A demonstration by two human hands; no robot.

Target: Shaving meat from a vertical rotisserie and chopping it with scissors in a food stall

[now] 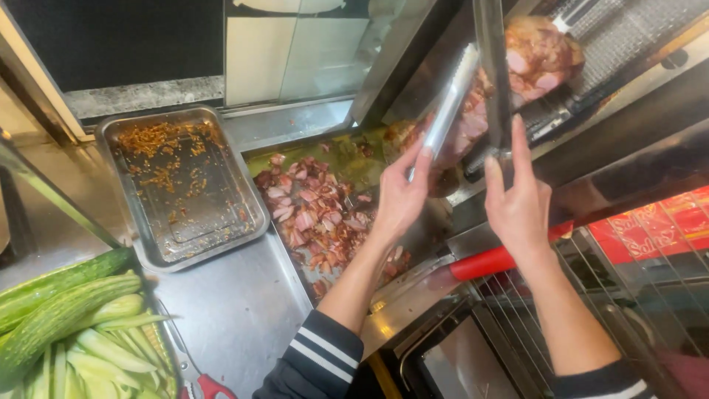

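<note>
Long blade (493, 66) top cut off

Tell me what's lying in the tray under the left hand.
Chopped pink-brown meat lies in the greasy tray. The left hand and forearm cover part of the pile.

The left hand (399, 196) grips metal tongs (450, 103) against the roasted meat (535, 55). The right hand (517, 203) touches a long knife blade (493, 74). Below lie chopped meat pieces (314, 210), a greasy steel tray (181, 185) and cucumbers (66, 310).

The meat cone (543, 55) stands at the far right, above the chopped meat (314, 214). The tray (255, 214) lies left of that meat. Cucumbers (66, 325) lie at the near left.
</note>
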